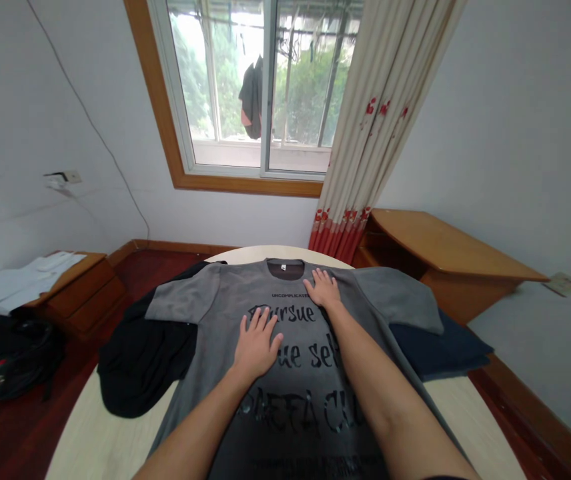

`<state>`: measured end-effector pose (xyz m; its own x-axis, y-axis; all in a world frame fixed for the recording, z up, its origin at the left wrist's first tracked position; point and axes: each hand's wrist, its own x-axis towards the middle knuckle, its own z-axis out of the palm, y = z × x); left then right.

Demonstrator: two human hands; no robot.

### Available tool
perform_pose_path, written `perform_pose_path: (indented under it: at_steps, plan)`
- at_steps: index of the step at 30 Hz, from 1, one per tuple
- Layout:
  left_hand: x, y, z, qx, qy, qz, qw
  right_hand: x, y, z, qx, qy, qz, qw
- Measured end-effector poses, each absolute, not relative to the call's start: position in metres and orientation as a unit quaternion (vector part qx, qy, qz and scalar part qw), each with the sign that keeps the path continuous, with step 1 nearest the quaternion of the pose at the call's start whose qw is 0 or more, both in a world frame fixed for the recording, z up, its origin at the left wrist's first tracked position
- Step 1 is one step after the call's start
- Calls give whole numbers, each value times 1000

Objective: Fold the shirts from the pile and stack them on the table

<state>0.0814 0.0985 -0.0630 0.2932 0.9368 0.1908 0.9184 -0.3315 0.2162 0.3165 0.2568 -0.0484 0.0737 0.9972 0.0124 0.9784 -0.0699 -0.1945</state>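
Observation:
A grey T-shirt (225, 373) with black lettering lies spread face up, its neckline at the far side and both sleeves out to the sides. My left hand (256, 343) rests flat on the chest print, fingers spread. Farther up and to the right, my right hand (323, 289) lies palm down near the collar, its fingers also apart. Neither hand grips the fabric. My forearms cover part of the lettering, and the shirt's lower end runs out of view.
The shirt lies on a round pale table (80, 427). Black clothing (140, 363) is bunched under its left sleeve; folded dark blue cloth (445, 347) sits under the right. A wooden desk (455, 247) stands right, a drawer cabinet (80, 300) and black bag (10, 353) left.

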Motion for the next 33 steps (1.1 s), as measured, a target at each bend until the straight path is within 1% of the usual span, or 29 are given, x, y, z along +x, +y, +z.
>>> perform_pose_path:
  at_steps: [5, 9, 12, 15, 18, 23, 26, 29, 33]
  plan:
    - [80, 98, -60, 805, 577, 135, 37, 299, 231, -45, -752, -647, 38, 118]
    - [81, 98, -56, 803, 579, 136, 36, 263, 170, -54, -678, -713, 59, 169]
    - [81, 95, -53, 805, 575, 144, 34, 247, 119, -61, -619, -763, 70, 173]
    - [68, 83, -51, 815, 558, 154, 24, 265, 81, -62, -616, -770, 68, 150]
    - [37, 61, -54, 820, 550, 162, 5, 308, 57, -61, -654, -743, 58, 131]
    - [-22, 13, -63, 821, 550, 156, 3, 365, 26, -63, -694, -706, 39, 135]
    - [-36, -15, -64, 824, 548, 145, 2, 364, 7, -61, -698, -698, 31, 156]
    - [-36, -41, -63, 834, 537, 130, 8, 349, -11, -61, -657, -729, 37, 189]
    - [-45, -71, -64, 863, 493, 113, 17, 347, -33, -64, -618, -763, 56, 182]
